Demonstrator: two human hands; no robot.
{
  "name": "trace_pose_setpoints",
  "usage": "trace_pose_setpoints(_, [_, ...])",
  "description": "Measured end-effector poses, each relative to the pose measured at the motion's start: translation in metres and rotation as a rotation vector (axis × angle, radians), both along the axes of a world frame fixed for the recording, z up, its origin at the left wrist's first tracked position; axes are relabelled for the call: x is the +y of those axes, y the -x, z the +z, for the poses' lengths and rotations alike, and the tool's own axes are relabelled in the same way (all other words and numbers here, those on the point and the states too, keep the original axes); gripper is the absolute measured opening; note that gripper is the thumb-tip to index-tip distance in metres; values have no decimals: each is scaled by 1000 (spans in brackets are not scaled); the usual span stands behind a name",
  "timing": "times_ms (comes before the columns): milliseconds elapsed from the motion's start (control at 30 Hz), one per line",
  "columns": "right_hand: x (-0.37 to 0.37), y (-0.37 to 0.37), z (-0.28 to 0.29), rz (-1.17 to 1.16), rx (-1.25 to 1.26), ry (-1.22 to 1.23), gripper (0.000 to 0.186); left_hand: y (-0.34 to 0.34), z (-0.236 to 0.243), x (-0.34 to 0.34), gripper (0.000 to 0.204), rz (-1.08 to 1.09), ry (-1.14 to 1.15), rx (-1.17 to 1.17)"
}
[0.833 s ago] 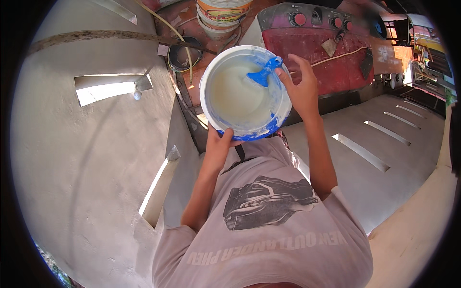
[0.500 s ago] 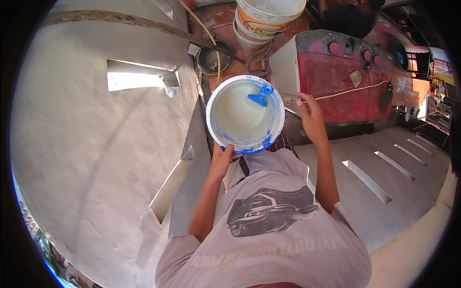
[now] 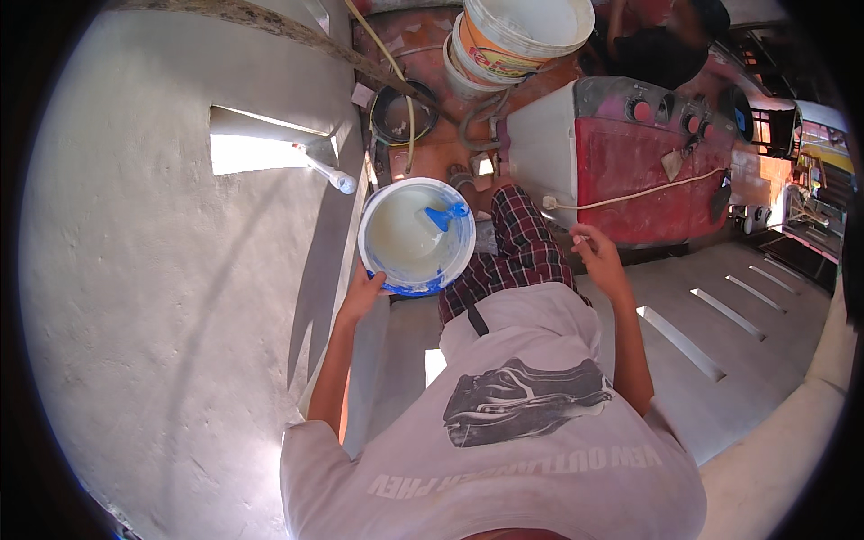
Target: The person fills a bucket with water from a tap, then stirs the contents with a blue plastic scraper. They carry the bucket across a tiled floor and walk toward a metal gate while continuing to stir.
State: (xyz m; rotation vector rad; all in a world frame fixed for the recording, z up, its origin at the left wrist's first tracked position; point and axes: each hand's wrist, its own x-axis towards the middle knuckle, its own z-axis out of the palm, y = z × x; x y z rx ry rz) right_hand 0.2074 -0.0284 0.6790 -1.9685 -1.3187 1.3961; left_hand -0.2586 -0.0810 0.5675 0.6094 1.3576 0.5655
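Note:
A white bucket (image 3: 372,256) with blue smears along its rim holds pale, whitish liquid. My left hand (image 3: 364,292) grips it by the near-left edge, the thumb over the rim. Inside, a blue putty knife (image 3: 447,216) leans against the far right wall of the bucket. Well to the right of it, my right hand (image 3: 598,256) hovers by the front of the washing machine, fingers loosely bent and apart, with nothing visible in them.
A red and white washing machine (image 3: 634,180) stands ahead right, a cord (image 3: 648,192) across its front. Stacked buckets (image 3: 513,54), a black basin (image 3: 396,112) and a wooden pole (image 3: 243,13) are at the far side. A plastered wall (image 3: 180,297) rises left. Another person (image 3: 661,45) is beyond.
The bucket in my left hand has shifted left and slightly down. My right hand has drawn down and away from it. My plaid-covered leg shows more now.

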Motion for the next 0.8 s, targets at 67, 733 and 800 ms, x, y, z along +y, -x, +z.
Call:
trace_pose_setpoints(67, [9, 8, 0, 27, 19, 7, 30, 5, -5, 5, 72, 17, -17, -20])
trace_pose_setpoints(733, [687, 358, 66, 327, 293, -914, 37, -27, -40, 33, 54, 462, 214, 55])
trace_pose_setpoints(800, [757, 408, 70, 213, 123, -1143, 34, -28, -41, 40, 50, 488, 194, 47])
